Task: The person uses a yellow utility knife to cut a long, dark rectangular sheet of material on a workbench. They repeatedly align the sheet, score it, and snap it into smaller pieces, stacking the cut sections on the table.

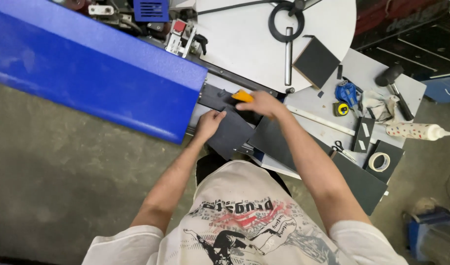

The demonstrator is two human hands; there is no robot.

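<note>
Dark grey panel (pixel 231 133) at frame centre, lying at the mouth of a blue machine cover (pixel 97 73), pinned flat under left hand (pixel 209 122), fingers spread on its top. Right hand (pixel 262 103) at one o'clock of it, fingers curled round an orange tool (pixel 243 95), seemingly trimming or scraping the panel's far edge. Next move probably needs firm downward hold and steady strokes. Scissors (pixel 341 148), tape roll (pixel 380 161), glue bottle (pixel 416 131) at three o'clock.

White squeeze bottle (pixel 415 130) with red dots, lying on its side at the counter (pixel 411 88) right edge, nozzle pointing right. No other packages, signs or screens readable.
</note>
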